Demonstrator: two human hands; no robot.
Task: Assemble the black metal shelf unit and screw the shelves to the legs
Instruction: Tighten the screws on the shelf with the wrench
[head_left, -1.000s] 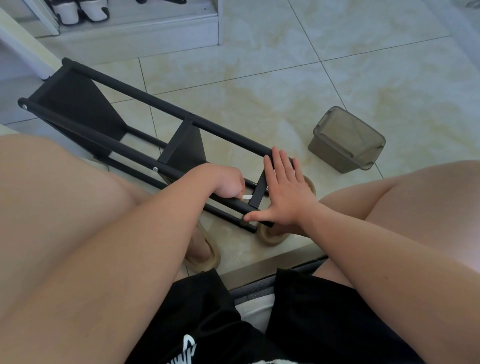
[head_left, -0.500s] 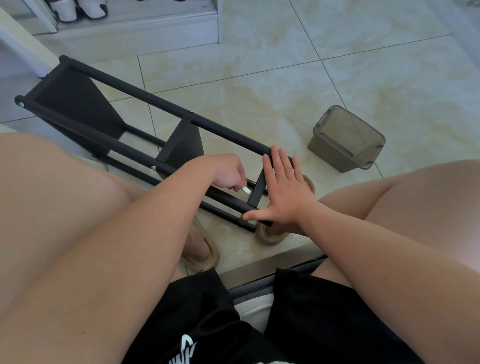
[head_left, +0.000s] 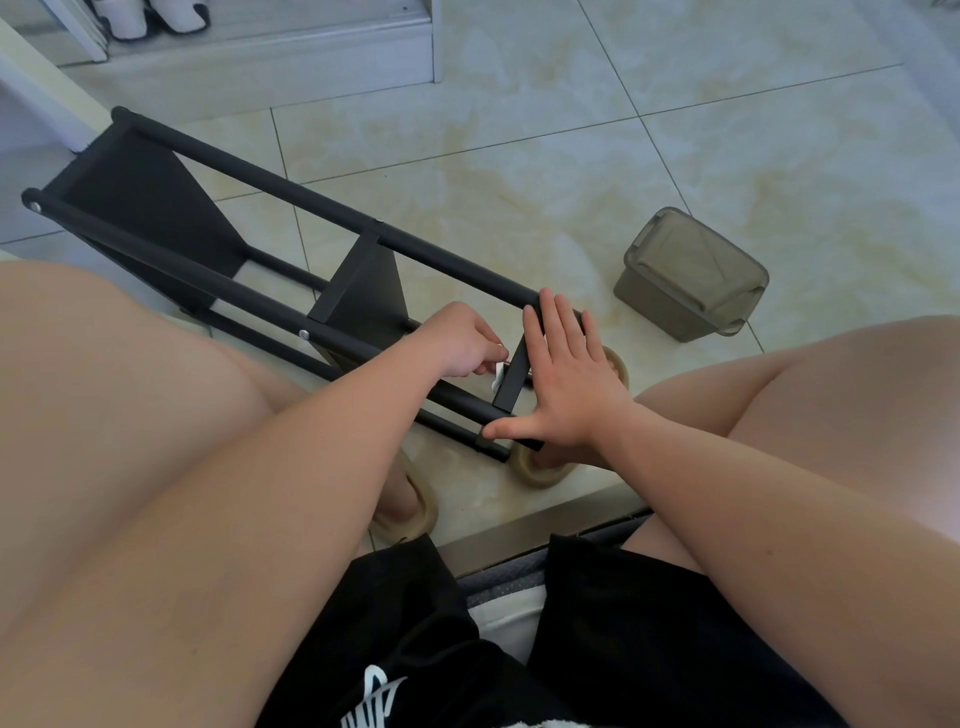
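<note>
Black metal shelf unit (head_left: 291, 270) lies on its side on the tiled floor (head_left: 571, 182), running diagonally from upper left down to the person's feet. Two long legs on top, w/ a far shelf panel (head_left: 150, 208) at the upper-left end and a middle shelf (head_left: 363, 291) approx. halfway along. Silver screw heads show on the near leg, one at the far end cap, one by the middle shelf.

Right hand (head_left: 566, 384) is spread flat, fingers together and extended, palm pressed against the nearest shelf's outer face at the unit's near end; fingertips reach the upper leg, thumb sticks out left and touches the near leg's end. That near shelf (head_left: 514, 374) shows only as a thin black edge just left of the palm.

Left hand (head_left: 462, 345) is curled, fingers closed round a small whitish/silver tool (head_left: 498, 371), tip right at the inner side of the near shelf, just above the near leg. Exact tool type too small to tell. The two hands sit on opp. sides of that shelf edge, near each other but not touching.

Tan slippers (head_left: 540, 467) on both feet under the unit's near end. A translucent brownish lidded box (head_left: 691, 275) stands on the floor to the right, well apart from the unit. Person sits, bare knees either side, black shorts at bottom.
</note>
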